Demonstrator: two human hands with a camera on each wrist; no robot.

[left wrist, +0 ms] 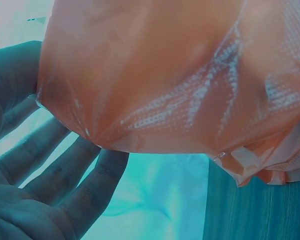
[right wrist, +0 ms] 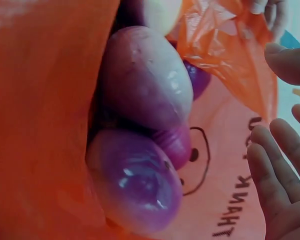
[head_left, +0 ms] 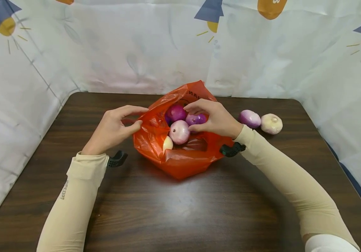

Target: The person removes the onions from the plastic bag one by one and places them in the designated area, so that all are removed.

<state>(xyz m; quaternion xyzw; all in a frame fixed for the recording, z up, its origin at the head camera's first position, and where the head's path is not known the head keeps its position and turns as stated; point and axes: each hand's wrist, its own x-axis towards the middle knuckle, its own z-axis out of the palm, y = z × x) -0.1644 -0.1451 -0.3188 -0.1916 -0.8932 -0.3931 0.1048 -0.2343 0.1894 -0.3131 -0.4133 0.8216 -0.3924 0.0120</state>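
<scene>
An orange plastic bag (head_left: 180, 164) stands with its mouth spread, holding several peeled onions, purple and pale. A pinkish-white onion (head_left: 179, 132) lies at the front of the group. My left hand (head_left: 112, 127) is at the bag's left rim, thumb and fingertips apart and touching the film; its fingers (left wrist: 92, 192) lie along the edge in the left wrist view. Over the onions at the mouth is my right hand (head_left: 213, 117), holding nothing, with its fingers (right wrist: 270, 175) spread beside the bag's printed wall. A purple onion (right wrist: 140, 180) shows large in the right wrist view.
To the right of the bag, a purple-white onion (head_left: 250, 119) and a pale onion (head_left: 271, 124) lie side by side on the dark wooden table (head_left: 174, 217). A printed white sheet (head_left: 136, 45) hangs behind and around the table.
</scene>
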